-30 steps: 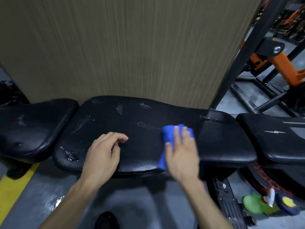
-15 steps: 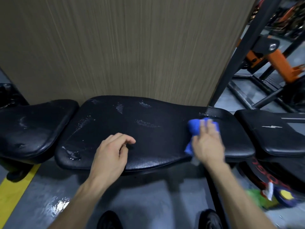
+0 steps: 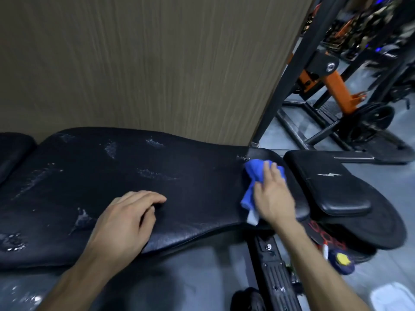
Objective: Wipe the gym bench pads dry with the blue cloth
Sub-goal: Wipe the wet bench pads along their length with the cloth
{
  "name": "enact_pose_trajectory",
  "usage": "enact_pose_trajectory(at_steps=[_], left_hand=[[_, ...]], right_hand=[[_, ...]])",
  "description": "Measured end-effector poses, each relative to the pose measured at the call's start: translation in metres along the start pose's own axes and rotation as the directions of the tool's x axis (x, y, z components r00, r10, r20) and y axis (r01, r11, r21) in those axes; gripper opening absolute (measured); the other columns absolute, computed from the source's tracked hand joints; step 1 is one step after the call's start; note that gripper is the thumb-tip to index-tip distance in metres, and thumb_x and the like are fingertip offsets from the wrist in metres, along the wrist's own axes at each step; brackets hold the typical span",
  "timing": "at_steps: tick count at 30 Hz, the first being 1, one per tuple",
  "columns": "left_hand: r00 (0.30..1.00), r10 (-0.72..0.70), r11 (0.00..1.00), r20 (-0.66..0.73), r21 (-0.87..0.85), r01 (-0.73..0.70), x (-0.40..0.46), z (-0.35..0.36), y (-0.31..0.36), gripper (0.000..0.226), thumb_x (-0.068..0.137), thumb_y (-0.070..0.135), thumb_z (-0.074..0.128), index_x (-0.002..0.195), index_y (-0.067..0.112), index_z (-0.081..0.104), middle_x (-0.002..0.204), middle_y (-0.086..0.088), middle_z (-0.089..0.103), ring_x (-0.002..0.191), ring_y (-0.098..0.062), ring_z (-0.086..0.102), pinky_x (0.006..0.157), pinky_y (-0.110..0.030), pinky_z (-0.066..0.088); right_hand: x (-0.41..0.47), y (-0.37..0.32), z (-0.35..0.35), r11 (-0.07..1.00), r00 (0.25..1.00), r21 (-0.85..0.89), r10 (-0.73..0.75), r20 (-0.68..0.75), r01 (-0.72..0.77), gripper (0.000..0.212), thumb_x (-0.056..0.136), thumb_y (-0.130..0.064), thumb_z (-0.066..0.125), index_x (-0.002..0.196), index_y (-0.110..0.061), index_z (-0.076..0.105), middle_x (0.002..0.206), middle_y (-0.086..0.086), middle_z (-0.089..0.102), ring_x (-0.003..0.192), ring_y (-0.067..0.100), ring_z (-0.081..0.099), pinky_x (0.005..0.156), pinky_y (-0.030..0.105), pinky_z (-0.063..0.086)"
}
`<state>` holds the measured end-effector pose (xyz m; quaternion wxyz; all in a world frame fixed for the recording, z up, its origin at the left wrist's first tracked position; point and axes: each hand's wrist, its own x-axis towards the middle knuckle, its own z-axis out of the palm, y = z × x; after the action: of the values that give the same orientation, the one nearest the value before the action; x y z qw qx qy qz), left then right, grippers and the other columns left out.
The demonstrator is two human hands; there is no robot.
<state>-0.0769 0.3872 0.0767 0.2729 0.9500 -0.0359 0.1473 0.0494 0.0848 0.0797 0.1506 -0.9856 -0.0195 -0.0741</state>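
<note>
The right hand [image 3: 272, 196] presses the bunched blue cloth [image 3: 254, 176] flat-fingered against the right end of the long black bench pad [image 3: 139, 176], its grip spread over the cloth rather than pinching it. The left hand [image 3: 125, 218] rests on the pad's near edge, fingers loosely curled and holding nothing. Wet streaks [image 3: 155, 173] mark the pad between the hands and farther left.

A single head-worn, wide-angle view looks forward and steeply down from close above a black bench pad [image 3: 157, 176], facing a brown wood-grain wall panel [image 3: 146, 63]; gym racks [image 3: 336, 86] curve away at the right edge.
</note>
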Motion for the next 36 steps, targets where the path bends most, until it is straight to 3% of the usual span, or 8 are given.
enact_pose_trajectory(at_steps=[5, 10, 13, 21, 25, 28, 33, 36], left_hand=[[0.999, 0.001, 0.999, 0.044, -0.032, 0.000, 0.024, 0.018, 0.008, 0.036, 0.092, 0.032, 0.040, 0.113, 0.035, 0.069, 0.114, 0.031, 0.061, 0.109, 0.003, 0.055, 0.092, -0.017, 0.035], [1.000, -0.001, 0.998, 0.022, -0.061, 0.002, 0.035, 0.025, 0.005, 0.032, 0.089, 0.028, 0.046, 0.105, 0.034, 0.073, 0.110, 0.029, 0.065, 0.104, 0.007, 0.055, 0.096, -0.009, 0.032], [1.000, 0.016, 0.997, 0.025, -0.079, -0.014, 0.035, 0.022, 0.004, 0.033, 0.088, 0.030, 0.044, 0.099, 0.035, 0.075, 0.108, 0.028, 0.069, 0.102, 0.010, 0.055, 0.097, -0.008, 0.034], [0.995, -0.084, 0.996, 0.056, 0.027, 0.082, 0.055, 0.018, 0.009, 0.034, 0.085, 0.012, 0.068, 0.084, 0.046, 0.072, 0.091, 0.040, 0.066, 0.087, -0.003, 0.062, 0.072, -0.014, 0.043], [0.994, -0.083, 0.996, 0.075, -0.013, 0.084, 0.059, 0.013, 0.008, 0.033, 0.082, 0.013, 0.068, 0.081, 0.046, 0.073, 0.089, 0.042, 0.066, 0.087, 0.001, 0.062, 0.071, -0.012, 0.043], [0.994, -0.075, 0.997, 0.083, -0.019, 0.077, 0.055, 0.012, 0.008, 0.027, 0.077, 0.023, 0.061, 0.081, 0.047, 0.072, 0.091, 0.043, 0.066, 0.086, 0.005, 0.060, 0.067, -0.007, 0.038], [0.999, -0.049, 0.999, 0.013, 0.008, 0.049, 0.062, 0.012, 0.014, 0.025, 0.078, 0.026, 0.053, 0.078, 0.041, 0.073, 0.085, 0.038, 0.067, 0.080, -0.004, 0.066, 0.065, -0.017, 0.048], [0.998, -0.057, 0.998, 0.001, 0.006, 0.057, 0.064, 0.010, 0.017, 0.026, 0.077, 0.026, 0.052, 0.076, 0.039, 0.074, 0.081, 0.036, 0.068, 0.077, -0.006, 0.068, 0.065, -0.026, 0.055]], right_hand=[[-0.039, -0.021, 0.003, 0.909, 0.901, 0.075, -0.416, 0.122, 0.410, 0.063, 0.097, -0.033, 0.032, 0.156, -0.011, 0.028, 0.163, 0.002, 0.026, 0.151, 0.016, 0.021, 0.122, 0.024, 0.012], [0.066, 0.066, -0.010, 0.995, 0.995, 0.044, 0.095, 0.006, -0.095, 0.057, 0.100, -0.024, 0.034, 0.151, 0.000, 0.030, 0.159, 0.020, 0.031, 0.146, 0.032, 0.030, 0.116, 0.035, 0.023], [0.118, 0.051, 0.005, 0.983, 0.983, 0.008, 0.185, -0.013, -0.185, 0.056, 0.096, -0.032, 0.031, 0.139, 0.002, 0.041, 0.147, 0.024, 0.042, 0.138, 0.037, 0.035, 0.112, 0.042, 0.028], [0.054, -0.037, 0.029, 0.859, 0.851, 0.151, -0.508, 0.131, 0.489, 0.063, 0.098, -0.036, 0.035, 0.156, -0.015, 0.028, 0.163, -0.002, 0.028, 0.150, 0.013, 0.022, 0.123, 0.026, 0.013], [0.115, 0.044, 0.007, 0.993, 0.999, 0.120, -0.006, 0.041, 0.001, 0.047, 0.096, -0.024, 0.040, 0.141, -0.012, 0.045, 0.143, 0.015, 0.053, 0.127, 0.034, 0.050, 0.102, 0.038, 0.038], [0.154, 0.044, 0.005, 0.972, 0.972, 0.036, 0.230, 0.048, -0.232, 0.040, 0.094, -0.030, 0.032, 0.119, -0.005, 0.051, 0.131, 0.022, 0.056, 0.117, 0.038, 0.053, 0.093, 0.043, 0.039], [0.072, -0.036, 0.035, 0.898, 0.897, 0.122, -0.434, 0.087, 0.423, 0.061, 0.098, -0.034, 0.035, 0.154, -0.008, 0.034, 0.161, 0.008, 0.029, 0.151, 0.019, 0.023, 0.123, 0.027, 0.012], [0.031, -0.012, 0.015, 0.811, 0.798, 0.219, -0.579, 0.167, 0.543, 0.059, 0.098, -0.035, 0.040, 0.155, -0.023, 0.032, 0.163, -0.007, 0.027, 0.151, 0.006, 0.018, 0.122, 0.022, 0.013]])
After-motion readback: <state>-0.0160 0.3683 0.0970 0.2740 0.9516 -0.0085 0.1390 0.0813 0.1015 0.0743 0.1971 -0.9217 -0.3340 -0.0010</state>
